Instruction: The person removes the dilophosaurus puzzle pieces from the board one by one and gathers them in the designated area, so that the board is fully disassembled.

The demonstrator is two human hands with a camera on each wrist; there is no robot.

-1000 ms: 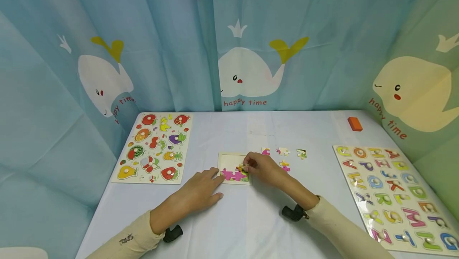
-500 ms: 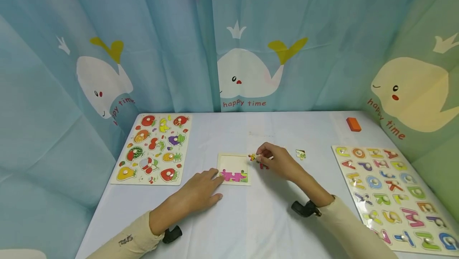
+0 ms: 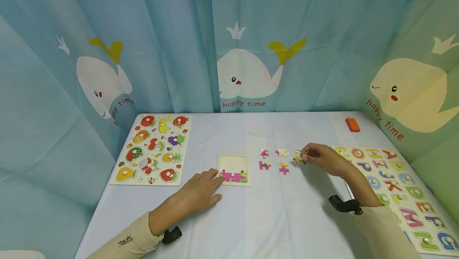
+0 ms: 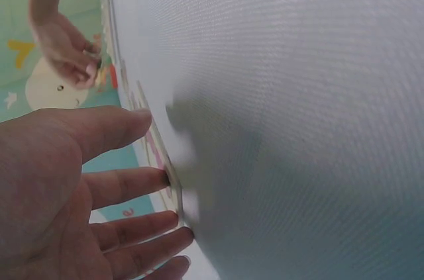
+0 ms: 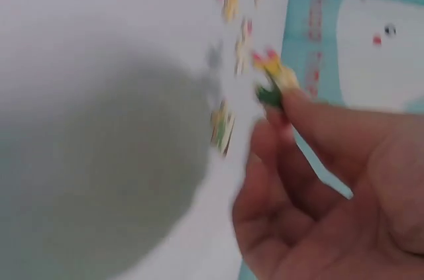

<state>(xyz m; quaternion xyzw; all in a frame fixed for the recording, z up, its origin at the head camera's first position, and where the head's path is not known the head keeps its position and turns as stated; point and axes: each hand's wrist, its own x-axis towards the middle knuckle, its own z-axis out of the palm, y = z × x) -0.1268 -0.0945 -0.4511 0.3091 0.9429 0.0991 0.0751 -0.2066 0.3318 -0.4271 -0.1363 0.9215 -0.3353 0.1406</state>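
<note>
My right hand (image 3: 320, 158) pinches a small jigsaw piece (image 5: 275, 75), yellow, green and pink, between thumb and fingertips above the table. Just beyond it lies another piece (image 5: 222, 128), mostly covered by the hand in the head view. To its left several loose pieces (image 3: 265, 165) lie in two rows. My left hand (image 3: 197, 191) rests at the left edge of a small square puzzle tray (image 3: 233, 155), its fingers extended and fingertips touching the rim. Inside the tray, pink and green joined pieces (image 3: 234, 176) fill the lower part; its upper part is bare.
A fruit peg board (image 3: 150, 149) lies at the left and a letter peg board (image 3: 398, 199) at the right, partly under the right arm. An orange block (image 3: 353, 125) sits at the back right. Blue whale-print curtains (image 3: 172, 44) stand around the white table (image 3: 229, 227).
My right hand has lifted the piece from the tray and carried it rightward, past the loose pieces, to the rightmost one. My left hand has stayed at the tray.
</note>
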